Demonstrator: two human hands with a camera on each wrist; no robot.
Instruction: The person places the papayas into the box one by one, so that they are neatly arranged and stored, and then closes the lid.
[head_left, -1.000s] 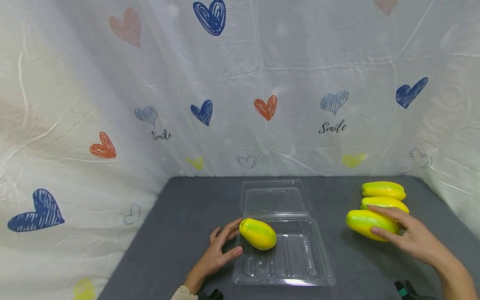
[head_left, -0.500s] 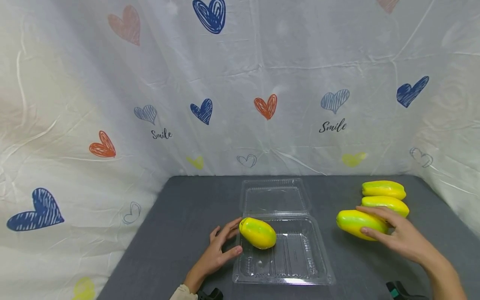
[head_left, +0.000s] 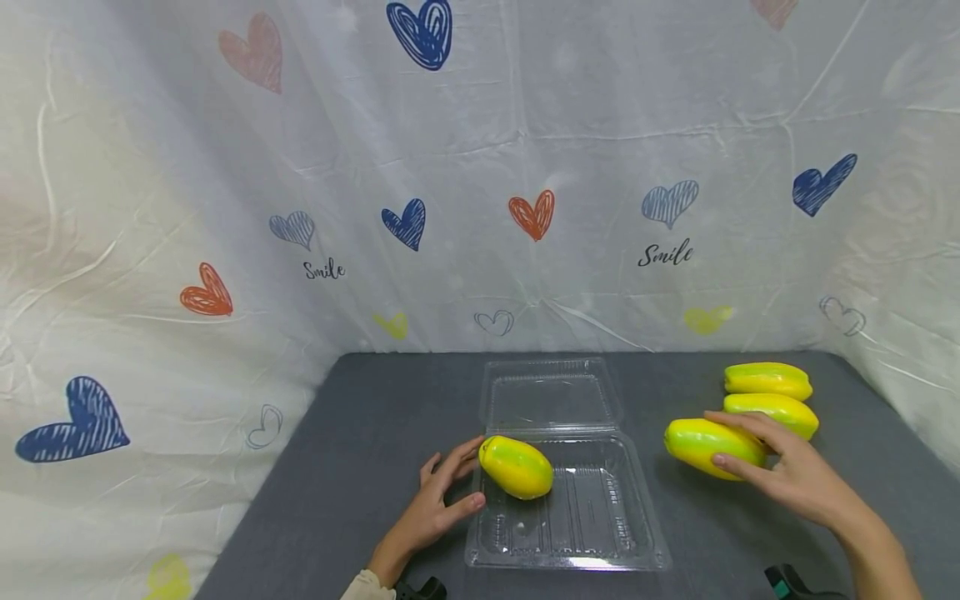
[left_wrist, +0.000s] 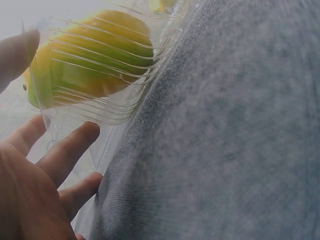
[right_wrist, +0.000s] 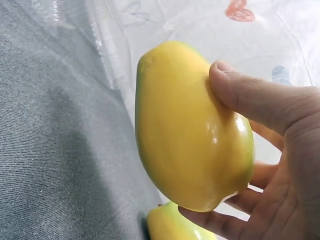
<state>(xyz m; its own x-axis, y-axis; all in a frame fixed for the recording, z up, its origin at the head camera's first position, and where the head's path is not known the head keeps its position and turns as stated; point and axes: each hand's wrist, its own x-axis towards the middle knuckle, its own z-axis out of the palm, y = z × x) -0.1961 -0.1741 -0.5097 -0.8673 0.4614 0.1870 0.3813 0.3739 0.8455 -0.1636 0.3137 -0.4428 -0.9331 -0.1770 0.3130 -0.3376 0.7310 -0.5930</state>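
Note:
My right hand grips a yellow-green papaya, thumb on its near side and fingers across its far side. In the right wrist view this papaya is held over the grey cloth, its shadow beside it. My left hand lies at the left edge of a clear plastic clamshell box, fingers spread and relaxed, fingertips right at the rim. A second papaya sits in the left back part of the box; the left wrist view shows this papaya through the ribbed wall.
The box's lid lies folded back, away from me. Two more papayas, a far one and a nearer one, lie at the back right of the grey table. A heart-printed curtain hangs behind and at the sides.
My right hand has carried its papaya a short way left, away from the two at the back right. My left hand, the box and the papaya in it have stayed put.

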